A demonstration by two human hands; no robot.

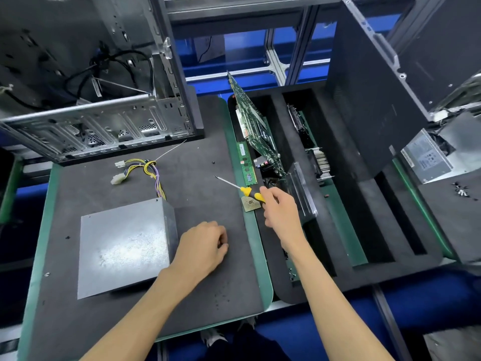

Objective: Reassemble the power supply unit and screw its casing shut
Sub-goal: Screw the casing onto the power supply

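The grey metal power supply unit (125, 246) lies flat on the dark foam mat (197, 162), its lid facing up. Its yellow, purple and black cable bundle (151, 173) runs away from it toward the top of the mat. My right hand (279, 207) grips the yellow and black handle of a screwdriver (242, 188), whose thin shaft points left and away over the mat. My left hand (201, 246) rests on the mat just right of the unit, fingers curled under; I cannot see anything in it. A small black screw (213, 162) lies far up the mat.
An open computer case (99, 108) stands at the back left. A CPU chip (250, 204) lies at the mat's right edge. Right of it, a black foam tray (338, 194) holds a motherboard (256, 126), a RAM stick (246, 164) and a heatsink. Another case and loose screws (462, 191) are far right.
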